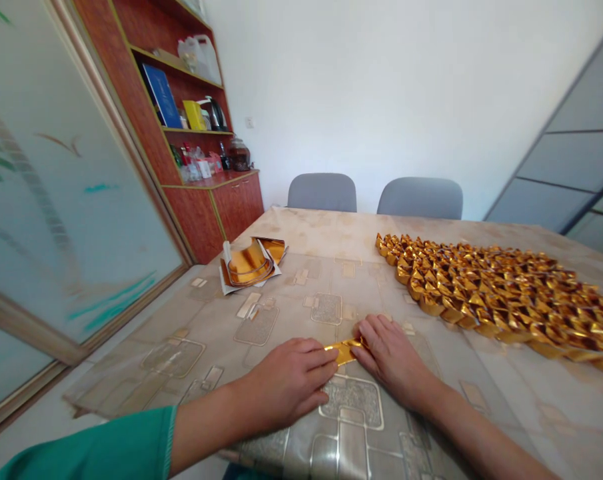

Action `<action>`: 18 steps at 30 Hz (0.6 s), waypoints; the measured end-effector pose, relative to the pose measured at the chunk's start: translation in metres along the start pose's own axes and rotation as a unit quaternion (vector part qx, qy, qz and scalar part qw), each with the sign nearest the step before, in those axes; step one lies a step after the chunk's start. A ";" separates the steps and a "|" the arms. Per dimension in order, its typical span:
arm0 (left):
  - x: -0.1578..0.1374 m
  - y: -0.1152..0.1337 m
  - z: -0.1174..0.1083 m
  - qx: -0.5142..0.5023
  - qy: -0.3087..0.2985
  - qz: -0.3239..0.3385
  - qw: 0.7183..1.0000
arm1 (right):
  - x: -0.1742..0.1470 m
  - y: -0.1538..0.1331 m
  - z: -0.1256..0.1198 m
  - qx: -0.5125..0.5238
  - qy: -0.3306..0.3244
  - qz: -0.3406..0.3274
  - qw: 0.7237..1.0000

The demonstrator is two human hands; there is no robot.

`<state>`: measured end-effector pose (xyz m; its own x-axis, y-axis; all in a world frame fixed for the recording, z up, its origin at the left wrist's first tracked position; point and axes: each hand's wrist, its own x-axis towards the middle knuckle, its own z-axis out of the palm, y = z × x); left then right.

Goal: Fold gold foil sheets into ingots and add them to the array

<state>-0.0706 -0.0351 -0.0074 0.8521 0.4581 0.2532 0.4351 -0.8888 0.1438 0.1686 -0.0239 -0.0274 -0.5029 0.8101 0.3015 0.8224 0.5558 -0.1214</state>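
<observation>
Both hands lie low on the table [291, 233], close together near its front edge, and a small strip of gold foil paper [344, 351] sits between them, flat against the patterned cloth. The left hand [286, 383] rests palm down with its fingers held together and stretched toward the strip, the fingertips [328, 360] pressing on its left end. The right hand [391, 357] comes in from the other side, also palm down, fingers close together and slightly curled, covering the strip's right end so that only the middle part of the gold shows in the gap between the two hands. Whether a thumb is tucked under the paper on either side cannot be made out. A green sleeve [106, 450] covers the left forearm; the right forearm is bare. To the right, well apart from the hands, a broad spread of folded gold paper pieces [501, 297] lies in tight rows across the table. Farther back on the left sits an opened packet of gold sheets [251, 263], curled upward. Two grey chairs [376, 195] stand at the far side, and a red-brown shelf cabinet [201, 133] holding bottles and a kettle stands against the wall on the left.
</observation>
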 end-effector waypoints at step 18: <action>0.061 -0.006 0.001 -0.143 -0.038 -0.279 0.949 | 0.003 -0.001 -0.010 0.084 0.007 0.015 0.996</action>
<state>-0.0213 -0.0021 0.0066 0.5347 0.8450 -0.0064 0.7373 -0.4629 0.4921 0.1694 -0.0240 -0.0168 -0.4732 0.8250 0.3090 0.7802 0.5553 -0.2879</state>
